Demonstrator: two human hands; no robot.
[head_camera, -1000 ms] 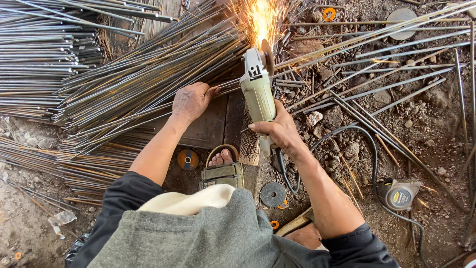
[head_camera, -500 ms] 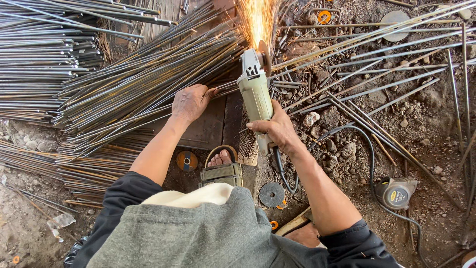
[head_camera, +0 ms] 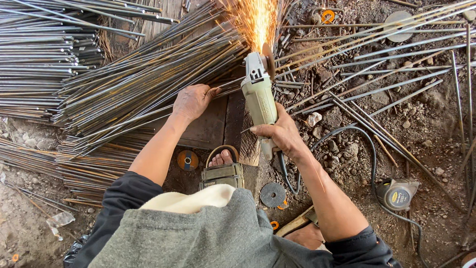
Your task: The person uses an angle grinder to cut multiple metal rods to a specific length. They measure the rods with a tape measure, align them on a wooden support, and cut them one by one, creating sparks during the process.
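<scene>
While sparks fly, right hand [head_camera: 282,134] gripping pale green angle grinder [head_camera: 259,97], left hand [head_camera: 192,100] pressing thin steel rods [head_camera: 144,79].

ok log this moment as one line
right hand: grips angle grinder | left hand: presses steel rods | sparks at disc | spare disc on ground

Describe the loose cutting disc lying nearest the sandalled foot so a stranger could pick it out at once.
Start at the pale green angle grinder throwing sparks in the right hand, then drop to the bare toes in a sandal below it. Just left of the toes, on the dirt, lies a small round disc with an orange centre; the other nearby grey disc is plain.
</scene>
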